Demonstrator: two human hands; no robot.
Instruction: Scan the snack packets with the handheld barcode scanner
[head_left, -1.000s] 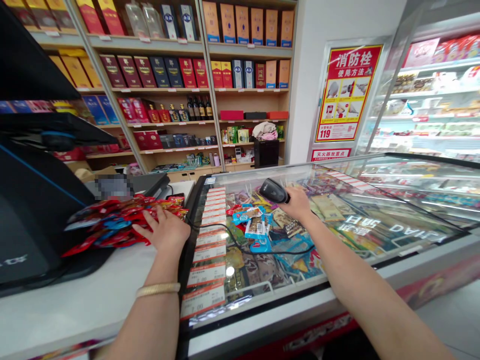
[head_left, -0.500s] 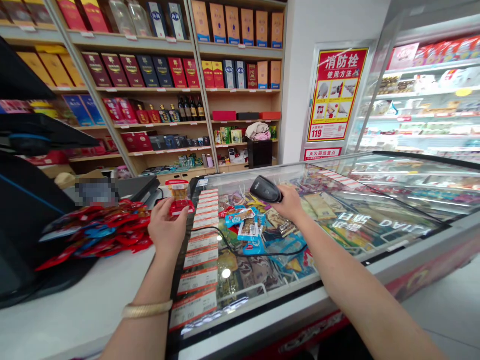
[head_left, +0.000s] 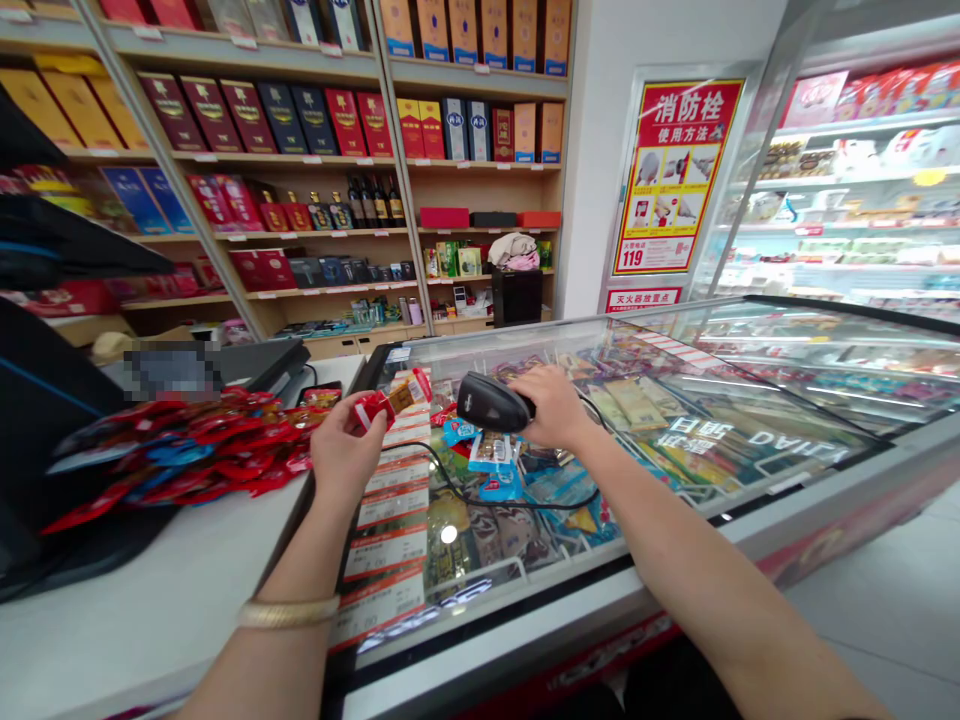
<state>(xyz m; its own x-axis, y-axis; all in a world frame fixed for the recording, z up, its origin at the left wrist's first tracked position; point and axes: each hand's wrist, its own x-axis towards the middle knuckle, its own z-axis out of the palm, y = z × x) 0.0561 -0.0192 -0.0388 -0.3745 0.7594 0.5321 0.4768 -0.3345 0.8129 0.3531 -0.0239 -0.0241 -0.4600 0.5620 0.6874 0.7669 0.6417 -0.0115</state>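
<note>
Left hand: the left hand (head_left: 343, 452) is raised over the seam between counter and freezer, fingers curled shut around a small red and orange foil snack packet (head_left: 391, 400), which sticks out at 1 o'clock from the fingertips.
Right hand: the right hand (head_left: 553, 405) is closed around the grip of a black plastic handheld barcode scanner (head_left: 491, 402), whose head points toward 9 o'clock, at the packet.
Packet and scanner: near each other, not touching; the packet sits just at 9 o'clock of the scanner's head.
Cable: a black cord (head_left: 480, 497) runs from the scanner and loops over the glass at 6 o'clock of it.
Freezer: a glass-topped chest freezer (head_left: 757, 465) lies under both hands, with a column of white and orange price labels (head_left: 386, 545) along its near-left edge.
Counter: a white countertop (head_left: 150, 610) at 9 o'clock of the left hand carries a heap of red and blue snack packets (head_left: 187, 450).
Wrist: a gold bangle (head_left: 289, 611) circles the left forearm.
Background: wooden shelves of boxed goods (head_left: 300, 120) at 12 o'clock; a red wall poster (head_left: 675, 175) at 1 o'clock.
</note>
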